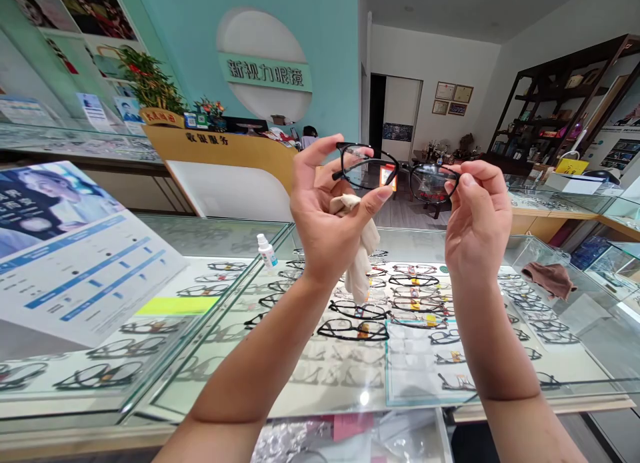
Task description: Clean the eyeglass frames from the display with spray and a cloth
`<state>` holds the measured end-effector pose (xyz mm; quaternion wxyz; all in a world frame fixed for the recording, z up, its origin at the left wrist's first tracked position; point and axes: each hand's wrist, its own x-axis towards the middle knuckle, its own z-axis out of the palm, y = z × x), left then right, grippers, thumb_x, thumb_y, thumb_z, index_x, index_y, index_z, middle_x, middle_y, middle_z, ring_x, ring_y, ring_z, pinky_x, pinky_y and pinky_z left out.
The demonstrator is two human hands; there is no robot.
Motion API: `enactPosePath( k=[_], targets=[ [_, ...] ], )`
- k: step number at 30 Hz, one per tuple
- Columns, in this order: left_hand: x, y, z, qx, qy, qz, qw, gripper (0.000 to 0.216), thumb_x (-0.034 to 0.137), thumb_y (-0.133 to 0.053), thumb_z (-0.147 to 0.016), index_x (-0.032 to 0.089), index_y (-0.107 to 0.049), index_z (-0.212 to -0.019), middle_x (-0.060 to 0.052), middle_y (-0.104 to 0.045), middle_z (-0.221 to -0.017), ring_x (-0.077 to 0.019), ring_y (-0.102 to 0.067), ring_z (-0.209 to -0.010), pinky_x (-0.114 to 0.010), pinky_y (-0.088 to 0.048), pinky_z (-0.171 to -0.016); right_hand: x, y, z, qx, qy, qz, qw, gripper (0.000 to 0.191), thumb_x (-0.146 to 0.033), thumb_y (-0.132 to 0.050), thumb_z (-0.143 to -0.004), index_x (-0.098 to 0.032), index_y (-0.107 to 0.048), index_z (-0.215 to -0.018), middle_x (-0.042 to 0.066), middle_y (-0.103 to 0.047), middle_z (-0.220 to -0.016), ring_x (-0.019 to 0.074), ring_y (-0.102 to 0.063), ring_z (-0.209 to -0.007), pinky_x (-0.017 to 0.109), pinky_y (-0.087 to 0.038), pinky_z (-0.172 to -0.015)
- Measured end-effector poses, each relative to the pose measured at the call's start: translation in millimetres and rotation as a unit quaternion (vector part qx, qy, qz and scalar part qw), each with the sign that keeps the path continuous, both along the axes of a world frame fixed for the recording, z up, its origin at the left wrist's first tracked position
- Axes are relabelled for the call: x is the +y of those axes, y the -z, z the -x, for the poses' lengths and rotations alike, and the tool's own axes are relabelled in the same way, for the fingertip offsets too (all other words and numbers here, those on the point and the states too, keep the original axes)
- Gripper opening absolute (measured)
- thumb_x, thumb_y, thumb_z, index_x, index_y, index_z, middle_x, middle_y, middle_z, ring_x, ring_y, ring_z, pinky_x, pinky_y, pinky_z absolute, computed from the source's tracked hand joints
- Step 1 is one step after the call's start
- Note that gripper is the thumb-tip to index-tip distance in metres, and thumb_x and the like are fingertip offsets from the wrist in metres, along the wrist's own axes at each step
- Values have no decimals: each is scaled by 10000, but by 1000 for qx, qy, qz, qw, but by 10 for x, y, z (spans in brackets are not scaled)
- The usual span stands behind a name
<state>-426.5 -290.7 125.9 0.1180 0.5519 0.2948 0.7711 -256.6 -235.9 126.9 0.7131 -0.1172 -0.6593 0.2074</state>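
Observation:
Raised above the glass display counter is a pair of black-framed eyeglasses [434, 182], with an orange-and-white sticker on one lens and red print on the other. My left hand [327, 213] is closed around the left side of the frame, its thumb near the stickered lens. A cream cloth [361, 270] hangs down from the same hand, tucked in its palm. At the opposite end, my right hand [477, 213] pinches the frame's outer edge between thumb and fingers. Below, rows of eyeglasses [360, 310] lie inside the counter.
A small white bottle [267, 251] stands on the glass counter [240, 376] left of my forearm. A printed card stand [90, 263] rises at the left. To the right lies a brown cloth [550, 279]. Beneath the counter edge, a drawer [443, 436] holds plastic-wrapped items.

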Motion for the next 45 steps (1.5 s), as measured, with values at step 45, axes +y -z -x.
enactPosePath(
  k=[45],
  targets=[
    [-372, -402, 679, 262, 41, 334, 905, 507, 688, -784, -835, 188, -768, -916, -33, -715, -687, -97, -450, -476, -247, -269, -462, -472, -143, -422, -337, 120, -68, 931, 325, -584, -824, -938, -268, -753, -958, 41, -680, -1000, 259, -632, -967, 446, -513, -907]
  ],
)
